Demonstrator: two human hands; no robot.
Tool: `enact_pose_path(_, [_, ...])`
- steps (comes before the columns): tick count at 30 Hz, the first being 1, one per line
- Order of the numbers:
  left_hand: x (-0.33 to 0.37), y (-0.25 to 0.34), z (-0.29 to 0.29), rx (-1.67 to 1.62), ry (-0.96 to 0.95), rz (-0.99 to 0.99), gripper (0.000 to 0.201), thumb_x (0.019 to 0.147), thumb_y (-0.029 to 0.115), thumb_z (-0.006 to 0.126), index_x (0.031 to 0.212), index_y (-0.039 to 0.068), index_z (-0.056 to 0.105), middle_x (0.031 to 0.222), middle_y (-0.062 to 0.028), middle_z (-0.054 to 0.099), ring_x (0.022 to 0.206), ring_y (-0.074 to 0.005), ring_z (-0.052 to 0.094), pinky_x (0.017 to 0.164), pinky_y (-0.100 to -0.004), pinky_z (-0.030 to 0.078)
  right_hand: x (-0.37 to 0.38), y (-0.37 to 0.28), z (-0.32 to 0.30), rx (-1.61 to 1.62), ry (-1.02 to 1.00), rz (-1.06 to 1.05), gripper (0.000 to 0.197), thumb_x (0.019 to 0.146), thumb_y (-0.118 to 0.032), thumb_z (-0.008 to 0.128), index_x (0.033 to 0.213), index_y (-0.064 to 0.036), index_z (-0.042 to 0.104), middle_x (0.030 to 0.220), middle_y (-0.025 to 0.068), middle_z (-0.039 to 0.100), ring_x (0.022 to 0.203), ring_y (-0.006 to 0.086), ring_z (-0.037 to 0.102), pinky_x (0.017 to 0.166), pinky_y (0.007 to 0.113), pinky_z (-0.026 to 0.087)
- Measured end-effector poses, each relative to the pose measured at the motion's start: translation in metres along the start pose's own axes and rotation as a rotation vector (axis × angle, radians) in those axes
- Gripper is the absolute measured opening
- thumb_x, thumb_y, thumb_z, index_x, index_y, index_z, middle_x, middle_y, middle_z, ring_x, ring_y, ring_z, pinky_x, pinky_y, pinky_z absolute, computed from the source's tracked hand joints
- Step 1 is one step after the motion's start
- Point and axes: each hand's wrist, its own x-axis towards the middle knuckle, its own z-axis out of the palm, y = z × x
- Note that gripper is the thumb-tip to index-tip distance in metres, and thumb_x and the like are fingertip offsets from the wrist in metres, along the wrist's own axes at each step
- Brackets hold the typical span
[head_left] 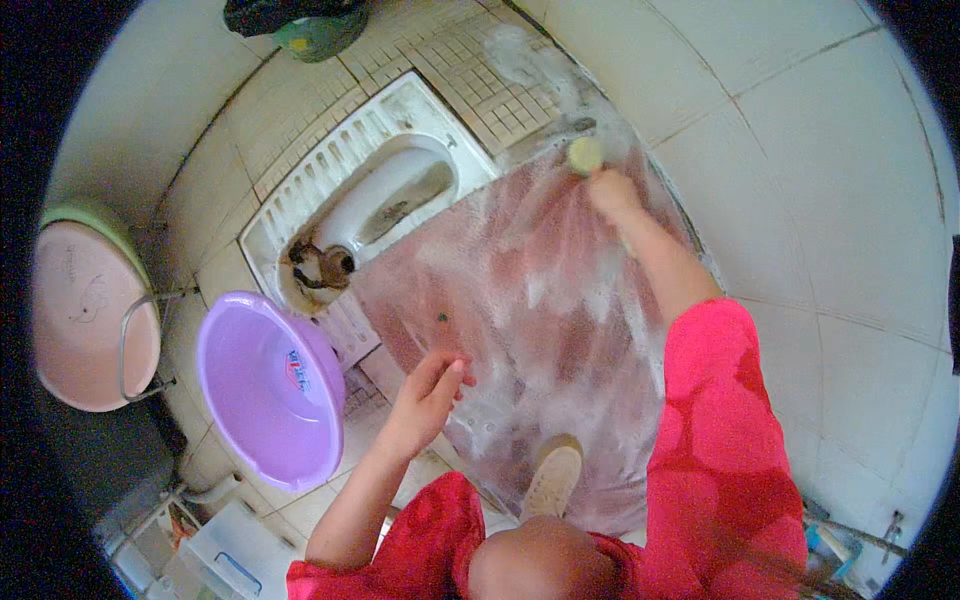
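Note:
A reddish mat or cloth (560, 300), streaked with white suds, lies spread over the tiled floor. At its far right end my right hand (612, 195) is closed on a pale yellow scrubber (585, 155), pressed near the mat's edge; motion smears it, so whether it is a sponge or a brush head is unclear. My left hand (428, 395) hovers over the mat's left side, fingers loosely bent and apart, with nothing in them. A small dark speck (443, 317) lies on the mat above that hand.
A white squat toilet (345, 165) borders the mat on the left. Nearer stands a purple basin (225, 400); a pink basin (85, 300) leans in a metal rack at the far left. White tiled wall (800, 220) rises on the right. My shoe (553, 480) stands on the mat.

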Motion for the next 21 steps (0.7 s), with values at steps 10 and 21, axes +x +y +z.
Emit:
enact_pose_path(10, [-0.004,-0.005,-0.01,-0.086,0.005,-0.071,0.024,0.088,0.023,0.043,0.098,0.003,0.051,0.08,-0.0019,0.057,0.065,-0.0075,0.046,0.057,-0.021,0.039,-0.07,-0.053,0.064,-0.056,-0.44,-0.226,0.035,0.084,-0.023,0.035,0.087,0.0003,0.06,0.088,0.0226,0.058,0.087,0.0368,0.055,0.079,0.047,0.04])
enact_pose_path(21, [-0.008,-0.012,-0.023,-0.142,0.074,-0.09,0.025,0.088,0.023,0.042,0.101,0.004,0.051,0.08,-0.001,0.057,0.066,-0.0073,0.046,0.058,-0.0207,0.039,-0.028,-0.069,0.083,0.068,-0.166,-0.044,0.026,0.079,-0.018,0.042,0.076,0.0004,0.059,0.077,0.0231,0.058,0.069,0.0336,0.059,0.059,0.041,0.046])
